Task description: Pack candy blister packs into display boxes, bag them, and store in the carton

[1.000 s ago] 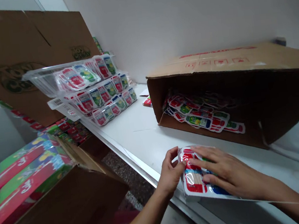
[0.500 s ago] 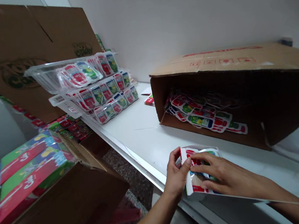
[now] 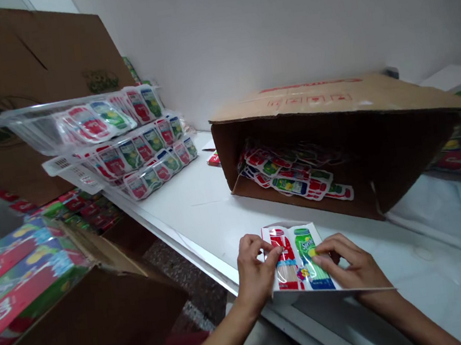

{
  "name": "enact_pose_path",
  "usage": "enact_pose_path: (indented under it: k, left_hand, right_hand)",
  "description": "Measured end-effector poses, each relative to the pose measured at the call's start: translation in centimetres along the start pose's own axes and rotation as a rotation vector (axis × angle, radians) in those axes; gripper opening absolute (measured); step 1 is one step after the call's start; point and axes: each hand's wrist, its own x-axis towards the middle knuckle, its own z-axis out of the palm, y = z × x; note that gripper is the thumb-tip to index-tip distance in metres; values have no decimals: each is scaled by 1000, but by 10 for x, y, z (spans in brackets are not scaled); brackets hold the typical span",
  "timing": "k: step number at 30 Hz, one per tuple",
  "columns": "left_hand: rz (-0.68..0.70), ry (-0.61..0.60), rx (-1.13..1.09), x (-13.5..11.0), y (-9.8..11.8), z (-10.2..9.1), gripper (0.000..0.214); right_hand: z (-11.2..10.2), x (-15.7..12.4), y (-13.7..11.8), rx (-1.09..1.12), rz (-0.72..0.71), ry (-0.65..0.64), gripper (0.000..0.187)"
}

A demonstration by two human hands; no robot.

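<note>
A small open white carton (image 3: 319, 234) sits at the table's near edge, its flap spread toward me. Two bottle-shaped packets lie side by side in it: a red cola one (image 3: 286, 269) and a green Sprite one (image 3: 305, 241). My left hand (image 3: 256, 270) is closed around the carton's left wall, with the thumb over the red packet. At the right side, my right hand (image 3: 353, 264) has thumb and forefinger together on the green packet's edge. The flap hides part of my right wrist.
Beyond the carton, a large cardboard box (image 3: 301, 200) lies on its side, holding loose bottle-shaped packets. Stacked clear trays (image 3: 148, 188) of packets stand at the table's left edge. A cardboard box (image 3: 83, 313) of printed cartons is at lower left.
My right hand has drawn back to the right from over the carton, uncovering both packets. My left hand stays at the left wall. The camera view has turned slightly right.
</note>
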Motion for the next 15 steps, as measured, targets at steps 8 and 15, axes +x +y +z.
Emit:
enact_pose_path:
  k: [8, 15]
  left_hand:
    - [350, -755, 99, 2, 18, -71, 81]
    - [21, -281, -164, -21, -5, -25, 29]
  right_hand:
    - [-49, -31, -1, -123, -146, -400, 67]
    - [7, -20, 2, -5, 242, 94, 66]
